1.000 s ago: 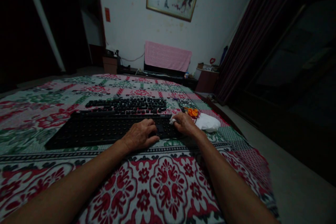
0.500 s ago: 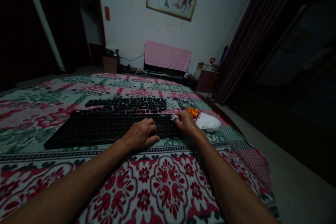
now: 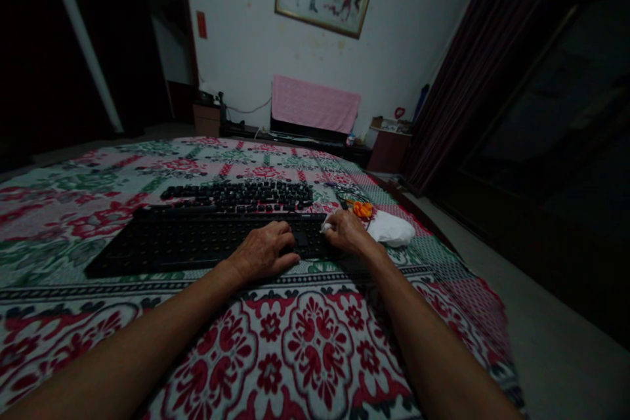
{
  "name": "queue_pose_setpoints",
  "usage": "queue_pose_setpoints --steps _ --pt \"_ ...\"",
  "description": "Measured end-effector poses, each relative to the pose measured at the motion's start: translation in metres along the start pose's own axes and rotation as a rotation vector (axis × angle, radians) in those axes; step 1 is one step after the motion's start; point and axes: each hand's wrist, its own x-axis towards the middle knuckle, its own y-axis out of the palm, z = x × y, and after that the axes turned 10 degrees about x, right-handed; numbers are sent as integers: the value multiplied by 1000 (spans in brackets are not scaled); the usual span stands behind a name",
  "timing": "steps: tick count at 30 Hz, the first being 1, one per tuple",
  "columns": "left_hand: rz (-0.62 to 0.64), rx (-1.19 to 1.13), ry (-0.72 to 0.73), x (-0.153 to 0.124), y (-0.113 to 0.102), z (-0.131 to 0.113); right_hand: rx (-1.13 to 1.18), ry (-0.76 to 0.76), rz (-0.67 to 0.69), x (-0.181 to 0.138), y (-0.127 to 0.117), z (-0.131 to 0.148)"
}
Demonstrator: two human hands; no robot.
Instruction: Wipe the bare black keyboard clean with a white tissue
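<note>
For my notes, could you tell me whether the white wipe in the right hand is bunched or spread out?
Bunched: the white wipe shows as a small wad pinched in the right hand.

The bedspread (image 3: pixel 305 341) lies bare between the two forearms and along the near edge of the black keyboard (image 3: pixel 187 243), whose whole left stretch is uncovered, so the way is open from the near side and from the left. The left hand (image 3: pixel 263 252) rests on the keyboard's right part and the right hand (image 3: pixel 347 231), pinching a small white wad (image 3: pixel 325 228), sits at its right end, with a narrow gap between them. A second bank of dark keys (image 3: pixel 239 195) lies just past the far edge, while an orange object (image 3: pixel 363 210) and a white bundle (image 3: pixel 391 228) crowd the right side.
</note>
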Motion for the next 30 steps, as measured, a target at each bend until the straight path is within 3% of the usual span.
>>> queue_pose_setpoints --steps 6,9,15,22,30 --pt "-3 2 -2 0 1 0 11 -113 -49 2 7 -4" --pt "-8 0 1 0 1 1 46 -67 -70 2 6 -9" --pt "-6 7 6 0 0 0 157 107 -297 4 -1 -21" --pt "1 7 8 0 0 1 163 43 -64 0 -5 -19" --pt "5 15 1 0 2 1 141 96 134 -2 -18 -13"
